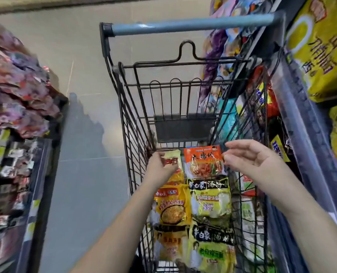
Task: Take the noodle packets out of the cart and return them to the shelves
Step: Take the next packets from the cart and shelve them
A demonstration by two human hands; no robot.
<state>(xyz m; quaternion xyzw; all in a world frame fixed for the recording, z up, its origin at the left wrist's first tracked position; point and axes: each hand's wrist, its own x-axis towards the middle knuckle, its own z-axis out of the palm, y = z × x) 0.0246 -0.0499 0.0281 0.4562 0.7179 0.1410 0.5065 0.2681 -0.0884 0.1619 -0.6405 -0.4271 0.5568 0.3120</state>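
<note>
A black wire cart (136,134) with a blue handle stands in the aisle, holding several noodle packets. An orange packet (202,161) lies at the cart's far end; my right hand (250,160) pinches its right edge between thumb and fingers. My left hand (159,164) reaches in beside it, and its fingers curl over a pale yellow packet with a red label (174,157). Nearer to me lie a yellow packet (173,207) and yellow-green packets (211,201), which fill the cart floor.
The right shelf (293,119), pressed close against the cart, carries large yellow packets (321,52) and mixed coloured packets. The left shelf (35,174) holds purple and red packets (15,91). Grey floor tiles (81,75) run between the left shelf and the cart.
</note>
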